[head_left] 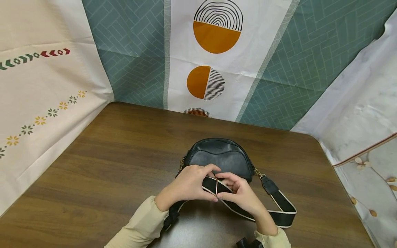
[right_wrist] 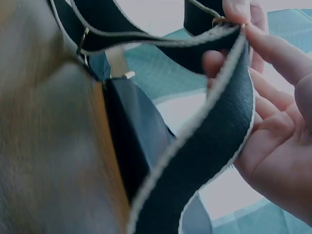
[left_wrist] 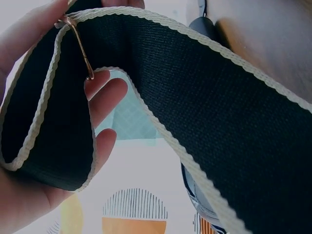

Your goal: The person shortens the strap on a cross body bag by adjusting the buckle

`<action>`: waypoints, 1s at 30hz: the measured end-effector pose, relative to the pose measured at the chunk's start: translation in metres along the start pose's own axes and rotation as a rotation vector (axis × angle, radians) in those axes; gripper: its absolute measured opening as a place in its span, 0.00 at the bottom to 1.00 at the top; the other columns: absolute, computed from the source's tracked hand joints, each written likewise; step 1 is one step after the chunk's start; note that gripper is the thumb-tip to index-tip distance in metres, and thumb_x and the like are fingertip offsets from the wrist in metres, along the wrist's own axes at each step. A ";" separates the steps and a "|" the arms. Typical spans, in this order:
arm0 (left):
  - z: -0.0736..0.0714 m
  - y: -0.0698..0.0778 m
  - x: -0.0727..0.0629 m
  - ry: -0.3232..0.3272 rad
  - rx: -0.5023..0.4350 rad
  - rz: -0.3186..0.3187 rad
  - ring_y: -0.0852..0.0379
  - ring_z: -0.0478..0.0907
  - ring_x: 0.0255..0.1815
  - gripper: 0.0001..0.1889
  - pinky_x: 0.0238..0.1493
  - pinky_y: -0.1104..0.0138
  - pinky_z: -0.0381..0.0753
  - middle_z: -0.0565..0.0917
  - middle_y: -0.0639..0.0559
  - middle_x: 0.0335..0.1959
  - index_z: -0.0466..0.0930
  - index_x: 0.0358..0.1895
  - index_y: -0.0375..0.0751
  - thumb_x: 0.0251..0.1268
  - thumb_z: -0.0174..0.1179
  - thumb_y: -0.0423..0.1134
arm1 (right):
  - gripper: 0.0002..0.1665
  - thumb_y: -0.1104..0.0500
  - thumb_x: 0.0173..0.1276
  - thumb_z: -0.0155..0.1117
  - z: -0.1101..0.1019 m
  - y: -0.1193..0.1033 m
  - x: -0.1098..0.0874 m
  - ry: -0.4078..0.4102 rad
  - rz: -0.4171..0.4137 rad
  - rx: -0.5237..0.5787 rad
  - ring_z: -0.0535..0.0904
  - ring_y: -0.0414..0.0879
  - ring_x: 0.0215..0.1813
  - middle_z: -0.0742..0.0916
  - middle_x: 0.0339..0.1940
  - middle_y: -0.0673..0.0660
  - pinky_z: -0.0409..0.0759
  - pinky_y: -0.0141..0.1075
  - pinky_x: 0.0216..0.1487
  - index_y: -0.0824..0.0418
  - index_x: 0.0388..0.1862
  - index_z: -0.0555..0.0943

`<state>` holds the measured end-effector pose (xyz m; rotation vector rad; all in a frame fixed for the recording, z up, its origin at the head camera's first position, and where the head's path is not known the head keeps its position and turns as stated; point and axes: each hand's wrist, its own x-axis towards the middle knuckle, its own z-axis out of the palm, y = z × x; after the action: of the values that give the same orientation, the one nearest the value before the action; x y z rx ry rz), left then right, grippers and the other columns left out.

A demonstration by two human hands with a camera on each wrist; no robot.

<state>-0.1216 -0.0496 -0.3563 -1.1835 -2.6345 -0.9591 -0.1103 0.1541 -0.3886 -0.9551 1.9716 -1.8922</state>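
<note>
A black half-moon shoulder bag point(head_left: 220, 158) lies on the table, with a wide black strap point(head_left: 279, 208) edged in cream. In front of the bag, both hands hold the strap up at its gold metal slider point(head_left: 216, 187). My left hand point(head_left: 190, 184) grips the strap at the slider's left, thumb below and fingers above; the left wrist view shows a loop of strap point(left_wrist: 63, 122) lying in that palm. From the right, my right hand point(head_left: 240, 193) pinches the slider's edges between thumb and fingers, and the strap point(right_wrist: 209, 131) hangs down past its palm.
The brown wooden table point(head_left: 108, 162) runs back to a patterned cloth point(head_left: 133, 55). Pale cloths point(head_left: 40, 103) hang at both sides. A gold clasp point(head_left: 258, 172) joins the strap to the bag's right end. A dark object point(head_left: 248, 243) sits by the right sleeve.
</note>
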 end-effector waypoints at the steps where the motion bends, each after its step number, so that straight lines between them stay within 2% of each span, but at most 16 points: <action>1: 0.000 0.000 0.000 -0.001 -0.001 -0.002 0.69 0.73 0.26 0.34 0.27 0.74 0.69 0.81 0.61 0.30 0.71 0.48 0.42 0.35 0.71 0.53 | 0.27 0.70 0.56 0.62 -0.001 0.000 -0.001 -0.015 0.011 -0.018 0.80 0.46 0.36 0.82 0.38 0.61 0.77 0.34 0.34 0.76 0.54 0.66; 4: 0.000 -0.001 0.000 -0.001 -0.004 -0.004 0.69 0.73 0.25 0.34 0.27 0.75 0.69 0.81 0.60 0.29 0.72 0.48 0.41 0.35 0.71 0.54 | 0.29 0.70 0.55 0.63 -0.002 0.000 -0.002 -0.035 0.041 -0.067 0.79 0.47 0.37 0.81 0.39 0.65 0.77 0.35 0.35 0.75 0.55 0.66; 7: 0.000 -0.001 0.000 0.002 -0.001 -0.012 0.69 0.73 0.24 0.33 0.26 0.75 0.69 0.81 0.60 0.28 0.72 0.49 0.41 0.36 0.70 0.54 | 0.31 0.68 0.52 0.66 0.000 0.002 -0.001 -0.016 0.049 -0.133 0.77 0.46 0.45 0.79 0.47 0.64 0.75 0.34 0.42 0.70 0.56 0.67; 11: 0.002 -0.001 0.000 0.020 0.016 -0.017 0.67 0.74 0.25 0.35 0.27 0.75 0.70 0.81 0.60 0.28 0.71 0.50 0.39 0.37 0.70 0.54 | 0.34 0.65 0.49 0.70 0.005 0.004 0.001 0.038 0.038 -0.233 0.73 0.45 0.54 0.77 0.52 0.59 0.67 0.31 0.54 0.64 0.56 0.69; 13: 0.003 -0.002 0.000 0.029 0.020 -0.021 0.67 0.74 0.25 0.36 0.26 0.74 0.70 0.81 0.59 0.28 0.71 0.50 0.39 0.36 0.70 0.55 | 0.35 0.66 0.48 0.71 0.007 0.005 0.002 0.058 0.013 -0.262 0.75 0.45 0.50 0.79 0.48 0.58 0.69 0.31 0.51 0.64 0.56 0.68; 16: 0.004 -0.002 0.000 0.036 0.015 -0.033 0.66 0.74 0.24 0.37 0.25 0.74 0.70 0.81 0.58 0.28 0.70 0.52 0.39 0.35 0.70 0.55 | 0.35 0.68 0.47 0.70 0.011 0.004 0.003 0.081 -0.028 -0.285 0.78 0.44 0.41 0.81 0.41 0.57 0.75 0.33 0.41 0.66 0.56 0.68; 19: 0.004 -0.002 0.000 0.038 -0.018 -0.050 0.66 0.75 0.25 0.39 0.27 0.74 0.71 0.81 0.58 0.29 0.68 0.54 0.39 0.35 0.71 0.54 | 0.35 0.72 0.46 0.69 0.015 -0.001 0.004 0.099 -0.064 -0.290 0.78 0.42 0.36 0.82 0.39 0.60 0.76 0.34 0.34 0.68 0.55 0.68; 22: 0.004 -0.002 0.001 0.038 -0.070 -0.067 0.67 0.75 0.26 0.41 0.28 0.74 0.72 0.82 0.57 0.31 0.65 0.56 0.38 0.37 0.71 0.53 | 0.32 0.75 0.45 0.68 0.019 -0.008 0.006 0.125 -0.095 -0.321 0.78 0.43 0.44 0.81 0.42 0.64 0.75 0.32 0.40 0.72 0.52 0.70; 25: 0.004 -0.003 0.000 0.040 -0.117 -0.080 0.67 0.76 0.28 0.41 0.30 0.73 0.72 0.82 0.57 0.33 0.63 0.57 0.38 0.38 0.71 0.51 | 0.28 0.76 0.47 0.66 0.019 -0.008 0.007 0.140 -0.105 -0.351 0.77 0.44 0.45 0.81 0.41 0.66 0.75 0.33 0.42 0.73 0.49 0.70; 30: 0.002 -0.004 0.000 0.076 -0.132 -0.095 0.64 0.77 0.36 0.38 0.39 0.69 0.73 0.81 0.57 0.36 0.66 0.56 0.39 0.39 0.70 0.52 | 0.26 0.75 0.48 0.64 0.014 0.005 0.003 0.168 -0.047 -0.316 0.77 0.41 0.34 0.83 0.34 0.59 0.75 0.35 0.32 0.68 0.47 0.68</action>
<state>-0.1242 -0.0505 -0.3596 -1.0324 -2.6234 -1.1868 -0.1055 0.1408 -0.3948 -0.9528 2.4201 -1.7684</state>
